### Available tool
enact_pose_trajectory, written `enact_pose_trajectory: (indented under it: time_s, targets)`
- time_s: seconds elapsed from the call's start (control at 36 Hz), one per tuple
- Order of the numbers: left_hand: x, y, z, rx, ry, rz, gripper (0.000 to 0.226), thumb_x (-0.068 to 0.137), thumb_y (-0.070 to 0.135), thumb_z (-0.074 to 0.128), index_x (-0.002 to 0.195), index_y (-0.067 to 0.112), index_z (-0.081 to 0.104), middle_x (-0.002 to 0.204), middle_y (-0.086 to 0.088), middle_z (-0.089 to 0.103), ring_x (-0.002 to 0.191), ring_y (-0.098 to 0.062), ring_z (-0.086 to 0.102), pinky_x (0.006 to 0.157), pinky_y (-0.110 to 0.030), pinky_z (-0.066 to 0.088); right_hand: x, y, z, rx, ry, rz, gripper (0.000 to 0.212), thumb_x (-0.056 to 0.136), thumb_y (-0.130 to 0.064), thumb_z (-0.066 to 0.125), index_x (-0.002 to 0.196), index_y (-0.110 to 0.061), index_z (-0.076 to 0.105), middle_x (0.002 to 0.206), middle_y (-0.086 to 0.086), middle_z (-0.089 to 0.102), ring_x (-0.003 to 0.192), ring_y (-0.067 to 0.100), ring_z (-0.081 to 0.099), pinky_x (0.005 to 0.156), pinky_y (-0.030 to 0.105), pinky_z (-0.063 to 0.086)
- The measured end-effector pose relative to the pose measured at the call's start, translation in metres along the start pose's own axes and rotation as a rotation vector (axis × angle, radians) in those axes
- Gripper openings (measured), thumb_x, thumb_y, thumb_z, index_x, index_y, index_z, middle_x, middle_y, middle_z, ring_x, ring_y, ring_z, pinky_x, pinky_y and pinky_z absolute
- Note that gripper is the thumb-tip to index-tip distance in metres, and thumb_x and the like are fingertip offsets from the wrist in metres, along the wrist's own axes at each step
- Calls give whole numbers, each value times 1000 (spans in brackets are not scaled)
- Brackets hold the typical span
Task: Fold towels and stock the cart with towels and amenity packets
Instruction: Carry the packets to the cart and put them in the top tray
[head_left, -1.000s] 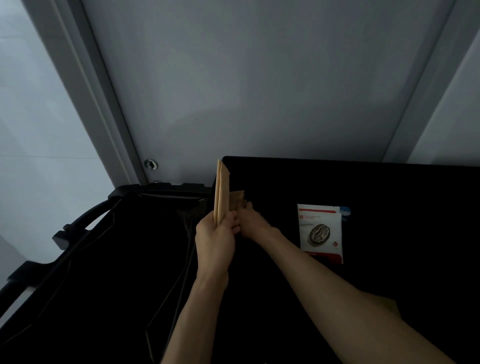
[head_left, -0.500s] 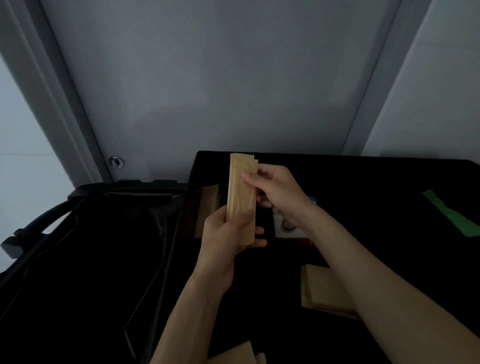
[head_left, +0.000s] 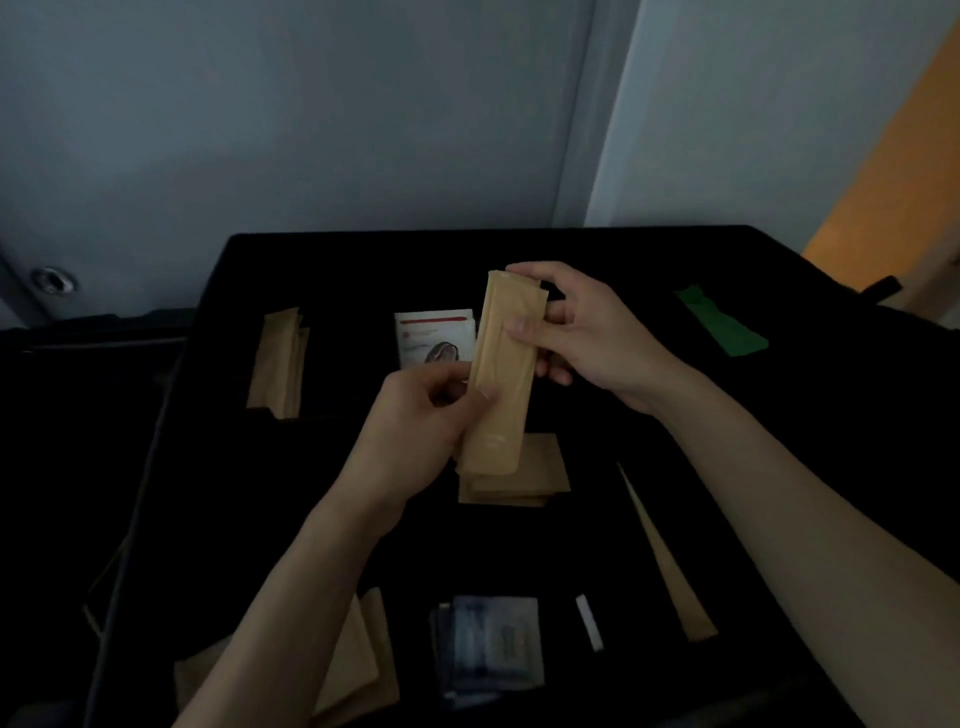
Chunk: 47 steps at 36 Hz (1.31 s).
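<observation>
Grey wall (head_left: 311, 130), orange panel (head_left: 893, 171)

Bare black tray top (head_left: 649, 415) between brown packet stack (head_left: 278, 364) and green packet (head_left: 724, 325); wall (head_left: 311, 130) just behind.

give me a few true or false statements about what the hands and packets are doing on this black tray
1. Both hands hold one tan packet. True.
2. The left hand grips its top end. False: the left grips the lower part, and the right hand pinches the top.
3. A green packet lies at the tray's far right. True.
4. The white and red packet lies in the right hand. False: it lies on the black tray behind the hands.
</observation>
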<state>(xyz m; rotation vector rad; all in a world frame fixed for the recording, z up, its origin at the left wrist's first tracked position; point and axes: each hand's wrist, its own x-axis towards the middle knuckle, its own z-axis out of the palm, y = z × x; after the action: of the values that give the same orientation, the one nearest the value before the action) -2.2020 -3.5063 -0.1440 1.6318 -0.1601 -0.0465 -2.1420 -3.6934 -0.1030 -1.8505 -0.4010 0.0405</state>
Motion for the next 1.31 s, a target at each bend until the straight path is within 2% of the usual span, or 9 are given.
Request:
enact_pose_trajectory:
  time_s: [0.39,0.53,0.61,0.69,0.75,0.83,0.94,1.14,1.31]
  targets:
    - [-24,5,134,102,102,-43,27,91,15,71,117,11,69,86,-12,76,75,-19,74,63,-32,60,-57,26,-94,-156,-101,-37,45,94,-16,66,136,-15,52,81,5,70,50,10,56,42,21,43]
    - [-32,1,167,409,89,-30,14,87,21,74,101,26,71,78,-4,74,71,-20,72,74,-45,60,-70,55,-117,-182,-188,57,43,94,-17,67,134,-18,53,80,2,72,48,5,58,43,20,44]
    - [-39,-2,177,689,87,45,17,88,17,70,105,17,71,85,3,68,74,-11,66,69,-26,54,-72,75,-115,-215,-206,99,42,93,-20,69,132,-21,54,85,3,73,52,7,61,45,22,46]
    - [-49,-1,189,984,164,234,24,86,3,66,109,8,68,94,-4,56,78,-23,61,67,-30,49,-74,96,-99,-293,-222,135,41,93,-23,68,131,-21,53,92,4,69,55,9,63,44,23,46]
    - [-55,-2,196,1091,105,363,26,79,-5,66,103,4,69,95,-13,58,80,-29,62,64,-31,49,-77,108,-87,-316,-255,157,42,94,-17,66,133,-17,52,103,8,67,69,16,66,49,28,51]
    - [-59,-12,198,1156,-69,360,27,90,10,59,115,12,67,122,-7,55,115,-22,50,92,-22,39,-79,118,-75,-430,-328,147,45,92,-17,63,136,-14,53,125,10,62,109,24,63,87,37,56]
    - [-57,-21,194,1318,-316,344,28,95,26,53,118,20,68,129,-1,52,124,-19,40,107,-28,33,-76,123,-73,-626,-407,157,43,95,-21,58,138,-15,54,139,11,48,122,27,53,105,37,46]
    - [-55,-26,198,1546,-452,338,27,102,27,44,116,22,66,122,1,57,116,-19,47,93,-31,32,-82,129,-77,-621,-414,86,32,96,-28,60,125,-15,67,117,2,62,111,20,60,86,26,47]
    - [-53,-27,203,1621,-475,320,25,99,22,47,120,18,61,124,-2,54,117,-23,47,93,-33,33,-85,135,-76,-637,-419,78,37,97,-25,59,133,-16,63,141,11,48,128,27,50,106,33,40]
